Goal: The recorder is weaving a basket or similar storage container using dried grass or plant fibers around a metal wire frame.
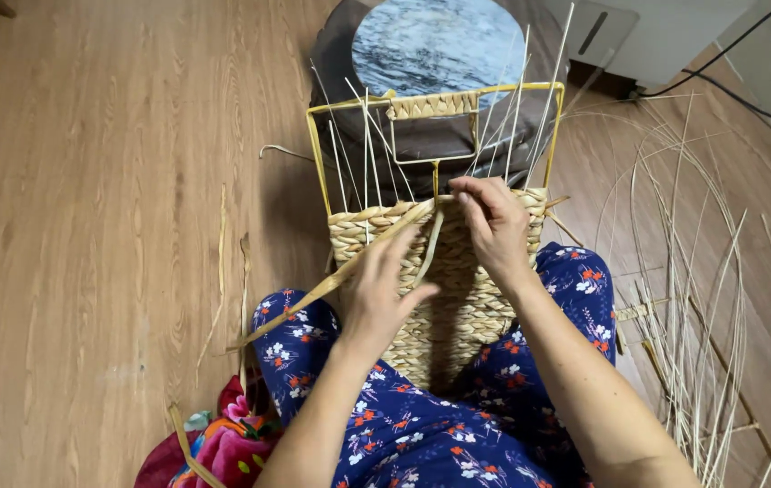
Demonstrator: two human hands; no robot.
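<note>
The half-woven basket (444, 271) sits mid-frame between the person's knees. The right hand (494, 226) pinches a flat straw strand (376, 246) at the weave's top edge; the left hand (381, 294) presses the weave, fingers spread. Pulling the strand snug keeps rows tight.

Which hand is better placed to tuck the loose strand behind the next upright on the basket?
Probably the right hand: its fingers pinch at the top edge of the woven basket, beside the thin uprights. The left hand sits lower, against the flat strand.
</note>
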